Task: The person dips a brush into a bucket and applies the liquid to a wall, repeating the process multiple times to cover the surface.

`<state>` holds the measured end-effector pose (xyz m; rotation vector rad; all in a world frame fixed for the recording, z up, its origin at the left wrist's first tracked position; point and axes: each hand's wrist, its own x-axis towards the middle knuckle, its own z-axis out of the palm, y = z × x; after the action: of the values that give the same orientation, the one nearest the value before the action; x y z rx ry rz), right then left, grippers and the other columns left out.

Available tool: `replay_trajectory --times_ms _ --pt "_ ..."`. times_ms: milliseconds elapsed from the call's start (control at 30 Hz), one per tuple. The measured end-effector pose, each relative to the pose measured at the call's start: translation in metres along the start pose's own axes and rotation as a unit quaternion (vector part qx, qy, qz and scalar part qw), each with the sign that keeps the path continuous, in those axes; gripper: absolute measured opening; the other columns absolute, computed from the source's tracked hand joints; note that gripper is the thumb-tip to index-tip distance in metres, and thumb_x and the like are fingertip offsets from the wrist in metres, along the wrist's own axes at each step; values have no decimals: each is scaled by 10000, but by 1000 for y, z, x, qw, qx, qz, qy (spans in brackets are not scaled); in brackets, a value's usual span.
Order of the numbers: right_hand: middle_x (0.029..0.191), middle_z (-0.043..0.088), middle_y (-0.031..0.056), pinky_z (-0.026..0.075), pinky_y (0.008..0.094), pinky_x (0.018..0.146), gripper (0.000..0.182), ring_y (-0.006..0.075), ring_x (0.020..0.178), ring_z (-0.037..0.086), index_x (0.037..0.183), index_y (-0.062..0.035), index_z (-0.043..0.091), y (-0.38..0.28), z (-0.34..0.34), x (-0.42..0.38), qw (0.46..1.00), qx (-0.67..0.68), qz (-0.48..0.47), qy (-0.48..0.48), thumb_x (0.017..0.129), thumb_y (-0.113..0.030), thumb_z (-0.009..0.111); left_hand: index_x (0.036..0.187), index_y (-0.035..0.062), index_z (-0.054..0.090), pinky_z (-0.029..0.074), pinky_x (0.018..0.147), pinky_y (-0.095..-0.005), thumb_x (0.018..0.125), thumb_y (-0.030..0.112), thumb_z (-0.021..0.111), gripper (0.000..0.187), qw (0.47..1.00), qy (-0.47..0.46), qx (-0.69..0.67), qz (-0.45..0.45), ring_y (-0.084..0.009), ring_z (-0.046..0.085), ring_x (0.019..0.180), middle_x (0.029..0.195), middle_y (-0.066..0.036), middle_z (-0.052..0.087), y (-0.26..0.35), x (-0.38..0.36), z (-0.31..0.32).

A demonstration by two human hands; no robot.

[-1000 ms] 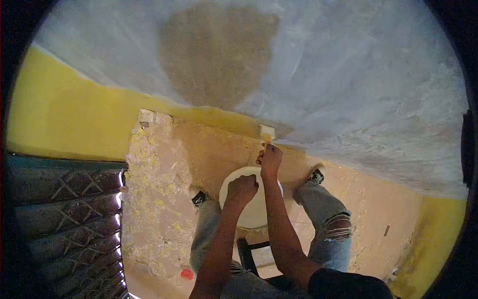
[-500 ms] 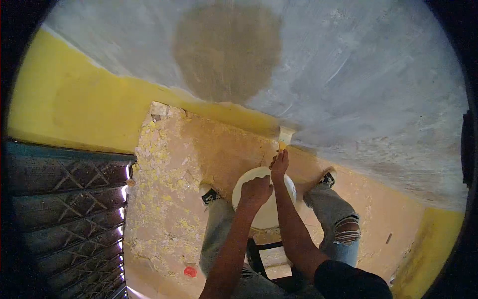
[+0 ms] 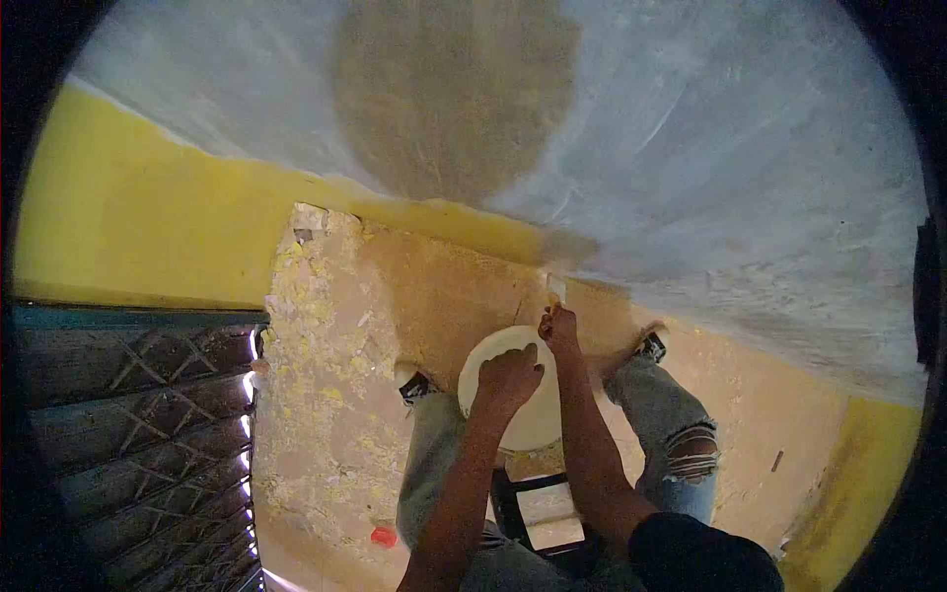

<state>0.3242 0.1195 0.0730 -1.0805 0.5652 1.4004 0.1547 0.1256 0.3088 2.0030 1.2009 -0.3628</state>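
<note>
My right hand [image 3: 558, 328] is closed round the handle of a flat paintbrush [image 3: 555, 288], whose broad pale end points toward the foot of the wall. Directly below it, between my feet, stands a round white bucket [image 3: 528, 419], seen from above. My left hand [image 3: 511, 378] is curled shut over the bucket's top. What its fingers grip, if anything, is hidden from above. The grey painted wall [image 3: 681, 187] has a yellow band [image 3: 187, 212] along its lower part.
Paint flakes litter the tan floor [image 3: 335, 434] on the left. A dark slatted shutter [image 3: 138, 414] fills the lower left. A black-framed object [image 3: 538, 483] lies between my legs, and a red scrap [image 3: 383, 536] is on the floor.
My right hand has drawn the paintbrush down and slightly left, away from the grey part of the wall. My left hand stays over the bucket. The view has tilted slightly.
</note>
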Motion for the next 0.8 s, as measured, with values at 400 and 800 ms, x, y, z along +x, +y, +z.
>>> replay_trajectory --times_ms 400,800 --pt "518 416 -18 344 202 352 234 67 393 396 879 -82 439 -17 -36 -168 805 351 301 -373 1007 -274 398 1057 64 597 517 805 -506 908 370 493 356 999 24 25 -41 -382 652 914 948 -205 667 -13 1 2" --pt "544 436 -18 369 208 382 206 61 426 429 932 -88 461 -6 -32 -182 813 326 214 -432 1000 -281 436 1034 66 610 513 827 -499 909 370 506 344 999 1 16 -49 -372 652 926 961 -190 670 -10 10 12"
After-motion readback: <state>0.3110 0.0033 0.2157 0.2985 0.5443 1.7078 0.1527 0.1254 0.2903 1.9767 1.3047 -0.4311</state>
